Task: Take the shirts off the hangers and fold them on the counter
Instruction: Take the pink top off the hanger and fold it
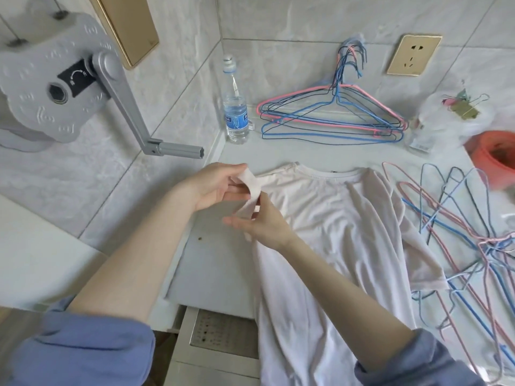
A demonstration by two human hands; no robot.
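two forearms reach in from the bottom edge, their blue cuffs (83, 352) pushed well up the arms. between them, below the near edge of the surface (217, 260), sits a metal grate (223, 330). a pale pink shirt (334, 232) lies spread on the surface, off any hanger, with its hem hanging over the near edge and its collar at the far end.

one sleeve (250, 185) of the shirt is lifted off the surface between both hands. the right hand (262, 227) has its grip clamped on the lower part of that sleeve, thumb pressing the cloth against the fingers, fingertips pointing left. just beyond it, the left hand (211, 185) has its grip clamped on the sleeve's end, the cloth pinched between thumb and fingers and curling over the fingertips.

to the right of the shirt lies a tangle of hangers (459, 232), pink and blue wire, with the shirt's other sleeve resting against it. farther right an orange tub (496, 160) shows blurred at the frame edge.

at the back, a stack of hangers (334, 118) lies by the wall, hooks leaning up against the tiles. a clear water bottle (235, 107) stands upright in the corner to its left, and a plastic bag (451, 115) holding clips sits to its right. a gold socket (413, 55) is on the far wall, and a grey winder (55, 79) with a crank handle is on the left wall.
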